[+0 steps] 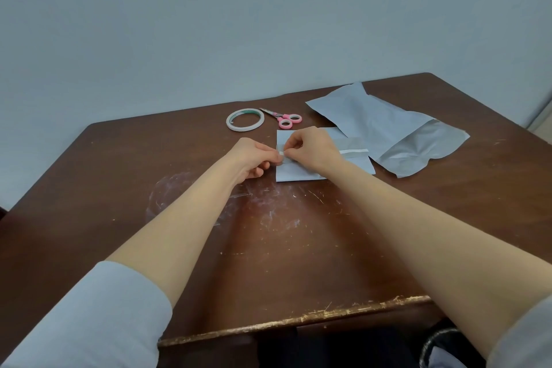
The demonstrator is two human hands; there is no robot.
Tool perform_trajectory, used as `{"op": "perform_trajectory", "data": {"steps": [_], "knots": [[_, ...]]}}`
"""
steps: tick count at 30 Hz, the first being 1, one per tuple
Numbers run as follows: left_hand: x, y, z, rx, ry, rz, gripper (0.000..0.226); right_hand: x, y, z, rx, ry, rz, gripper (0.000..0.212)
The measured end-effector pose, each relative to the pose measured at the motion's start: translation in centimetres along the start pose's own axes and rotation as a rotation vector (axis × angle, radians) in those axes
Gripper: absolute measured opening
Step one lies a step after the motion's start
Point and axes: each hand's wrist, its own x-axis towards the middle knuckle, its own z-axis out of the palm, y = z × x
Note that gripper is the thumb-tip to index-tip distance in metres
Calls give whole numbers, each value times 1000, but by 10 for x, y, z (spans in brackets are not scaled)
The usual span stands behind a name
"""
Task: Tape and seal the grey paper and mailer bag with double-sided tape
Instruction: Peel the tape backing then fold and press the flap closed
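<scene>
1. Grey sleeve (pixel 83 317) of the left arm sits nearest the camera at lower left. The bare forearm reaches forward over the desk (pixel 298 248).
2. Desk condition: brown top, with a whitish scuffed patch (pixel 209 200) left of centre and a chipped front edge (pixel 298 321).
3. Left hand (pixel 254 158): fingers curled, thumb and forefinger pinching the left end of the tape strip (pixel 354 151) at the left edge of the grey paper.
4. Tape roll (pixel 245 128): lying flat on the desk beyond the hands, apart from them.
5. Scissors (pixel 282 118): pink handles, lying just beside the roll on its right, blades pointing left toward it.
6. Grey paper (pixel 294 172): flat on the desk at centre, under both hands. The white strip runs across it from left to right.
7. Right hand (pixel 313 146): resting over the paper, fingers curled, fingertips meeting the left hand's on the same strip end. It hides the middle of the strip.
8. Mailer bag (pixel 373 122): lying flat at the far right of the desk, crumpled. Its near left corner overlaps or touches the paper; which cannot be told.
</scene>
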Motion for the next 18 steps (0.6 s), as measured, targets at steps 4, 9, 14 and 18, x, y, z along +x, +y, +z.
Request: {"op": "perform_trajectory", "data": {"steps": [4,9,14,18], "knots": [[-2,-2,1,-33,9,-3,23,-3,-3,-1,-63,4,-24,17],[-3,-2,1,-63,11,-14,21,-8,-7,-3,-173,26,-71,21],[-3,-2,1,-46,22,-3,17,-9,-8,-3,-245,18,-109,23],[-2,-3,1,-18,29,2,9,-11,-10,-3,-318,19,-157,24]]}}
